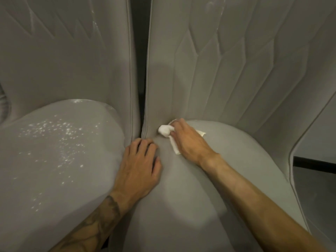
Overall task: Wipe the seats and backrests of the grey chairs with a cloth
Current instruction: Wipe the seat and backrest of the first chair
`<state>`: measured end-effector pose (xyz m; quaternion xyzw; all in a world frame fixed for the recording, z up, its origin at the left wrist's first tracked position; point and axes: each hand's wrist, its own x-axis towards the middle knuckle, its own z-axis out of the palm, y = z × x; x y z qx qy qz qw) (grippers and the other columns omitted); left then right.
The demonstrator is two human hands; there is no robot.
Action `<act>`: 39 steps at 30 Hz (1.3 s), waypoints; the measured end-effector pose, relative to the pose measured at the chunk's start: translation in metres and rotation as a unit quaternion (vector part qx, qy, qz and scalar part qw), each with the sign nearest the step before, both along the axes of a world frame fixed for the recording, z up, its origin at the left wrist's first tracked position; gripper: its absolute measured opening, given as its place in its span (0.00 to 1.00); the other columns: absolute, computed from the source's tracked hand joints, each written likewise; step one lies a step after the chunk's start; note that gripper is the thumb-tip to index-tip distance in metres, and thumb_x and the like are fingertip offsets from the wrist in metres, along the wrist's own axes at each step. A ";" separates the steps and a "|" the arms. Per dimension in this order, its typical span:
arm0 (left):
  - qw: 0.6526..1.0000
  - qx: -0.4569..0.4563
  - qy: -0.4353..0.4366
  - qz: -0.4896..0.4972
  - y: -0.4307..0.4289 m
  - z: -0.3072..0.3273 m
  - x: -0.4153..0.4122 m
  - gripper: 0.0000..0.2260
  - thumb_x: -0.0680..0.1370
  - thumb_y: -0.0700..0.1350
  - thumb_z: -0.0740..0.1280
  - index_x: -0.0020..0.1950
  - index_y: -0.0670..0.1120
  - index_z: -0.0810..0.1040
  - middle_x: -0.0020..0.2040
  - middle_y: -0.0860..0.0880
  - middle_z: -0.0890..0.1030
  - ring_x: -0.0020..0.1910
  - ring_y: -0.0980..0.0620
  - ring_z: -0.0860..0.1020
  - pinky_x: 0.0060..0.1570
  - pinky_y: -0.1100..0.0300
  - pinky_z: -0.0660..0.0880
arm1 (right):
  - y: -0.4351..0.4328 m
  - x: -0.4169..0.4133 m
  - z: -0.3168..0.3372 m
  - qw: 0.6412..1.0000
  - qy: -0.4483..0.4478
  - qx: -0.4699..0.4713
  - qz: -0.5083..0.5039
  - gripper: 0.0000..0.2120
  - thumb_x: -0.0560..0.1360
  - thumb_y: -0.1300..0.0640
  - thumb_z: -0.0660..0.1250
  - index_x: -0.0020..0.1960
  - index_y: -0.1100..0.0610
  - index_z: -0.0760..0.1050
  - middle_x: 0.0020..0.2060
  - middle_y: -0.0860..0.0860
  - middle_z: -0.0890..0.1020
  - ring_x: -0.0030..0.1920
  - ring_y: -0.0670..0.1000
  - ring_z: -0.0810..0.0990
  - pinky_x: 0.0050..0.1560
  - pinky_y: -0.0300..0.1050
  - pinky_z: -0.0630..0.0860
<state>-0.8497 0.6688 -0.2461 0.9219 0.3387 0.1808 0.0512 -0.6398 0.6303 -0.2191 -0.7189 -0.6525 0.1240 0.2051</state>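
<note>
both forearms come up from the bottom of the frame, the left one tattooed. my left hand (138,164) lies flat with fingers spread, holding nothing, on the left edge of the right seat (236,170); its fingertips reach the dark gap (140,51) between the two chairs. my right hand (189,142), just to the right and a little higher, is bunched round the white cloth (164,130) and pushes it into the crease where that seat meets its backrest (218,70), at the centre of the frame. the hands are near each other but not touching.

i judge the step to be cleaning the back crease of this chair. the left seat (54,160), at lower left, is dotted with white specks (60,131), so it looks unwiped. next, i would drag the cloth along the crease to the right with steady pressure, then up the quilted backrest, before crossing the gap to the speckled seat.
</note>
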 end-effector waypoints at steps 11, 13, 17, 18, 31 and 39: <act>1.000 0.004 -0.007 -0.005 0.000 0.002 0.002 0.11 0.80 0.49 0.63 0.57 0.44 0.77 0.61 0.44 0.77 0.62 0.40 0.72 0.60 0.43 0.74 | 0.011 -0.009 -0.004 0.978 -0.022 0.034 -0.204 0.11 0.84 0.59 0.55 0.53 0.64 0.73 0.50 0.64 0.75 0.52 0.64 0.74 0.57 0.61 0.68; 1.000 -0.001 -0.003 -0.005 0.000 0.002 0.002 0.12 0.80 0.49 0.62 0.58 0.44 0.77 0.61 0.44 0.77 0.62 0.40 0.73 0.61 0.43 0.74 | 0.015 -0.027 -0.005 0.986 0.018 0.052 -0.155 0.07 0.82 0.62 0.59 0.52 0.65 0.72 0.48 0.65 0.75 0.49 0.64 0.74 0.54 0.61 0.69; 1.000 -0.010 -0.021 -0.006 -0.002 0.005 0.000 0.10 0.79 0.47 0.61 0.54 0.43 0.77 0.58 0.42 0.77 0.58 0.40 0.73 0.60 0.44 0.74 | 0.004 -0.032 -0.004 0.999 0.036 0.022 -0.030 0.11 0.85 0.56 0.56 0.55 0.64 0.70 0.52 0.60 0.74 0.52 0.59 0.73 0.55 0.50 0.67; 0.999 -0.012 -0.033 -0.005 -0.003 0.006 0.000 0.09 0.79 0.46 0.61 0.52 0.42 0.75 0.56 0.42 0.76 0.55 0.41 0.73 0.58 0.45 0.74 | 0.001 -0.034 0.000 0.999 0.051 0.019 0.001 0.12 0.85 0.54 0.56 0.54 0.63 0.70 0.51 0.58 0.74 0.51 0.56 0.73 0.54 0.48 0.67; 0.996 0.042 -0.078 -0.010 0.020 0.043 0.026 0.08 0.78 0.46 0.63 0.54 0.44 0.75 0.57 0.42 0.75 0.52 0.40 0.75 0.53 0.44 0.76 | -0.023 0.013 0.036 0.892 0.283 0.248 -0.252 0.08 0.85 0.51 0.56 0.54 0.52 0.73 0.48 0.44 0.76 0.47 0.43 0.76 0.52 0.44 0.74; 0.965 0.224 -0.132 -0.040 0.086 0.123 0.110 0.20 0.78 0.48 0.65 0.68 0.43 0.76 0.67 0.41 0.75 0.61 0.38 0.71 0.64 0.43 0.67 | -0.016 0.089 0.120 0.835 0.051 0.467 -0.288 0.11 0.84 0.58 0.57 0.64 0.57 0.72 0.61 0.50 0.72 0.64 0.43 0.70 0.66 0.38 0.68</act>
